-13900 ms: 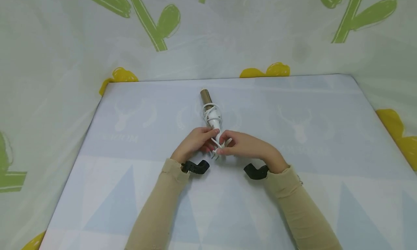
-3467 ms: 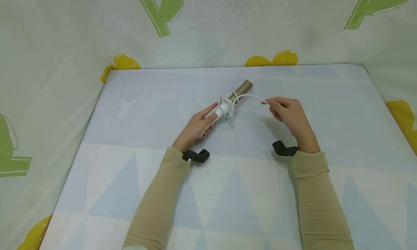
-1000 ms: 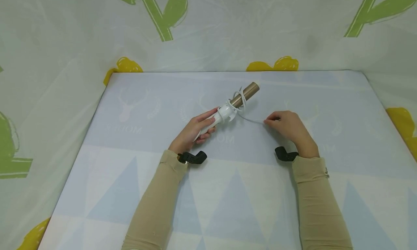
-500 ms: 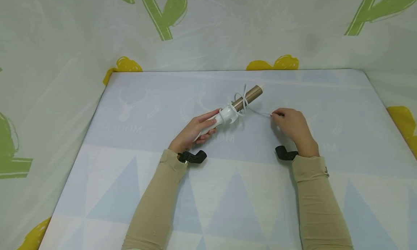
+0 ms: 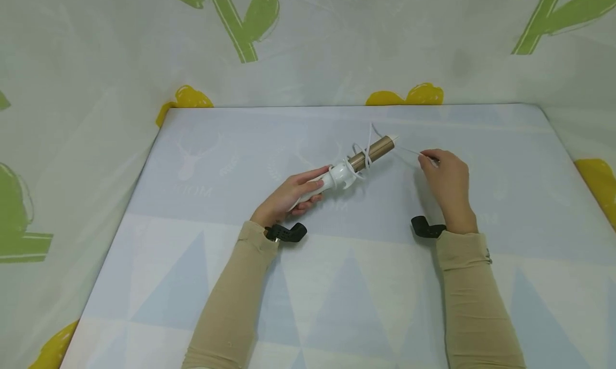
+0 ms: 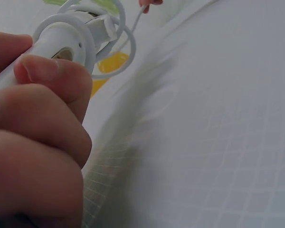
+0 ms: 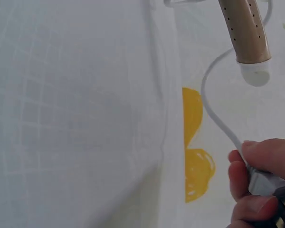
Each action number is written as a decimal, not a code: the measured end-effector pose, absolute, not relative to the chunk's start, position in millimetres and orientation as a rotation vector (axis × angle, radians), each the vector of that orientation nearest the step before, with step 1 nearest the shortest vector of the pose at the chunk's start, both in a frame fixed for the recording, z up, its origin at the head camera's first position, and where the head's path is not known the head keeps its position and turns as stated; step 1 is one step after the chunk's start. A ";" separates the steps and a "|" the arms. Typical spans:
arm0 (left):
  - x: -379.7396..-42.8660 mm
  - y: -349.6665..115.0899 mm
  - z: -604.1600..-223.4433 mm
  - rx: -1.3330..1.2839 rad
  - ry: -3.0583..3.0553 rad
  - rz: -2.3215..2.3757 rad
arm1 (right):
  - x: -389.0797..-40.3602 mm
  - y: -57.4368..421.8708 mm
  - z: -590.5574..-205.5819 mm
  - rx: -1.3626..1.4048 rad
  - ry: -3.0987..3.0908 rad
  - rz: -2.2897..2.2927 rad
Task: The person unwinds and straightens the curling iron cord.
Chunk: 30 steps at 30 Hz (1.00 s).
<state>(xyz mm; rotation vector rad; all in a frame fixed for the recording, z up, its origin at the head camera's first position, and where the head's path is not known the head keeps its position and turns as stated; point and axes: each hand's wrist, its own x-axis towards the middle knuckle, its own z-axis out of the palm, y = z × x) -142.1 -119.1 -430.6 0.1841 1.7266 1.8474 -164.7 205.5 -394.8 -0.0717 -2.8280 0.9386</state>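
A curling iron (image 5: 372, 151) with a white handle and a gold barrel is held tilted over the table, its tip pointing to the far right. My left hand (image 5: 291, 195) grips the handle, thumb along its upper side; curled fingers show in the left wrist view. White cord (image 5: 368, 148) loops loosely round the barrel's base. To the right, my right hand (image 5: 447, 182) pinches a free length of that cord, which runs behind the barrel tip. In the right wrist view a white piece (image 7: 265, 184), perhaps the plug, sits at my fingers, partly hidden.
A pale table covering (image 5: 337, 294) with blue triangles and faint deer prints lies below. Behind it hangs a light curtain (image 5: 337, 48) with green leaves and yellow shapes. Black wrist mounts, left (image 5: 287, 232) and right (image 5: 425, 228), stick inward from both sleeves.
Over the last second my right hand has moved right and farther away, drawing the cord from below the barrel to behind its tip. The iron has shifted slightly right, still in my left hand.
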 end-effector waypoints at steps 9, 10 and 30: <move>-141.6 -118.4 -430.5 0.236 1.740 1.803 | -166.9 206.3 -392.9 -0.107 -2.619 0.995; -141.6 -118.1 -430.5 0.240 1.744 1.800 | -166.9 206.2 -392.2 -0.110 -2.605 0.999; -139.5 -116.0 -421.3 0.223 1.811 1.747 | -163.8 201.4 -381.6 -0.211 -2.543 1.310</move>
